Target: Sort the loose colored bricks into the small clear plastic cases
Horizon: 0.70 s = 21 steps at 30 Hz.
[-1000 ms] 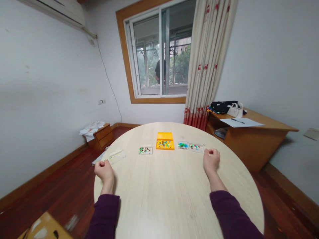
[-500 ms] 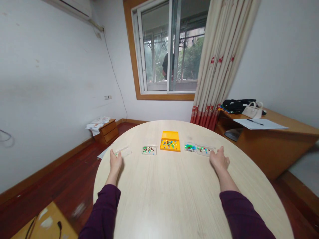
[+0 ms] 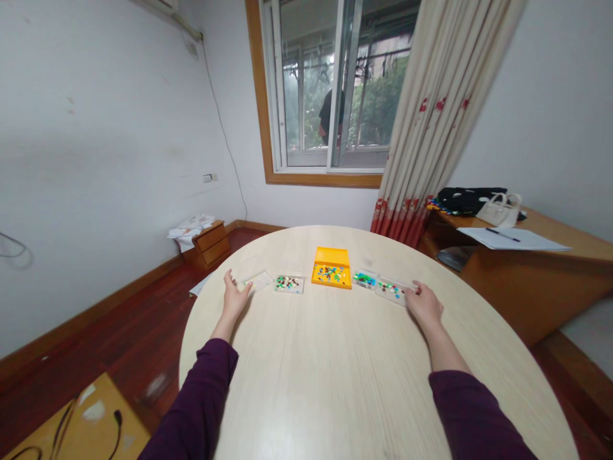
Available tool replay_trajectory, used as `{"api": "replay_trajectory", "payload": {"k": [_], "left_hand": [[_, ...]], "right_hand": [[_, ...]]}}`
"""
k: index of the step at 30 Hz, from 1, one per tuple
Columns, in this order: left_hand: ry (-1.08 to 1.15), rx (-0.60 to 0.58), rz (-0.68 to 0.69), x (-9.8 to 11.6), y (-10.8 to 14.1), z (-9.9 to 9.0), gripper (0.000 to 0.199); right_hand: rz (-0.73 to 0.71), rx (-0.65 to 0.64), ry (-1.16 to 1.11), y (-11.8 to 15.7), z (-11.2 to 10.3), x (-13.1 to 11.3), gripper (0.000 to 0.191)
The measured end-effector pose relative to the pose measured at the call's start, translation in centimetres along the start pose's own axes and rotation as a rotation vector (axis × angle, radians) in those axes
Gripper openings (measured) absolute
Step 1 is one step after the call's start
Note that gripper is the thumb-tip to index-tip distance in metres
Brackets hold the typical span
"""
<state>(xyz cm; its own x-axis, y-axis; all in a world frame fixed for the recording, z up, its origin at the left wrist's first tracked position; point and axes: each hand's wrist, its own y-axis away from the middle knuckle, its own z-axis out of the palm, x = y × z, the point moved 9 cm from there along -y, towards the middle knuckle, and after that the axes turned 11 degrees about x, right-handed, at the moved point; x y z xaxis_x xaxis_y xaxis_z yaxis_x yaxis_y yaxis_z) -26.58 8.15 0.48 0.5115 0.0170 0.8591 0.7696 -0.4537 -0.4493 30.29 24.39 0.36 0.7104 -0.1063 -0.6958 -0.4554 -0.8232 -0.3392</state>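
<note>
My left hand (image 3: 234, 299) is open, thumb and fingers apart, at the left end of a clear plastic box (image 3: 258, 282) that looks nearly empty. My right hand (image 3: 425, 304) grips the right end of a clear box (image 3: 390, 291) holding scattered coloured pieces, its fingertips partly hidden. Touching that box on its left is another clear box (image 3: 364, 279) with green and blue pieces. Between the hands stand an open yellow box (image 3: 331, 285) of small mixed pieces and a clear box (image 3: 289, 285) of brown, green and pale pieces.
All the boxes stand on a round pale wooden table (image 3: 316, 370). A desk (image 3: 517, 268) on the right bears paper, a pen and a white handbag (image 3: 500, 211). A small drawer cabinet (image 3: 211, 245) stands by the left wall, and a wooden surface with cables (image 3: 81, 421) is at lower left.
My left hand has shifted right, its fingers spreading, and the nearly empty box beside it lies farther right. My right fingers have closed on their box, which now slants. The view has turned slightly.
</note>
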Motion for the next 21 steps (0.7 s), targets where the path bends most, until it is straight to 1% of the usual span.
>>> {"api": "replay_trajectory", "payload": {"k": [2,4,6,8,11,14,17,19,21], "left_hand": [[0.024,-0.002,-0.069,-0.7,-0.3,0.2,0.075],[0.025,-0.004,-0.106,-1.1,-0.5,0.5,0.068],[0.001,-0.003,-0.113,-1.2,-0.6,0.7,0.06],[-0.033,0.004,-0.102,-1.0,-0.6,0.7,0.055],[-0.083,0.026,-0.083,-0.6,-0.5,0.4,0.05],[-0.113,0.035,-0.074,-0.3,-0.5,0.3,0.042],[-0.092,0.024,-0.066,-0.1,-0.5,0.4,0.028],[-0.065,0.025,-0.068,-0.1,-0.6,0.4,0.019],[-0.035,0.044,-0.083,-0.3,-0.6,0.1,0.016]], "right_hand": [[0.025,0.011,-0.033,-0.2,-0.1,0.3,0.039],[0.058,0.033,-0.083,-0.3,-0.3,0.6,0.027],[0.094,0.066,-0.151,-0.4,-0.6,0.9,0.018],[0.132,0.102,-0.239,-0.5,-0.9,1.1,0.014],[0.192,0.146,-0.41,-0.6,-1.3,1.5,0.016],[0.249,0.141,-0.61,-0.4,-1.3,1.3,0.024],[0.281,0.079,-0.774,-0.1,-0.9,0.3,0.033],[0.286,0.021,-0.842,0.3,-0.5,-0.7,0.037],[0.283,-0.03,-0.881,0.9,0.1,-1.7,0.038]]}}
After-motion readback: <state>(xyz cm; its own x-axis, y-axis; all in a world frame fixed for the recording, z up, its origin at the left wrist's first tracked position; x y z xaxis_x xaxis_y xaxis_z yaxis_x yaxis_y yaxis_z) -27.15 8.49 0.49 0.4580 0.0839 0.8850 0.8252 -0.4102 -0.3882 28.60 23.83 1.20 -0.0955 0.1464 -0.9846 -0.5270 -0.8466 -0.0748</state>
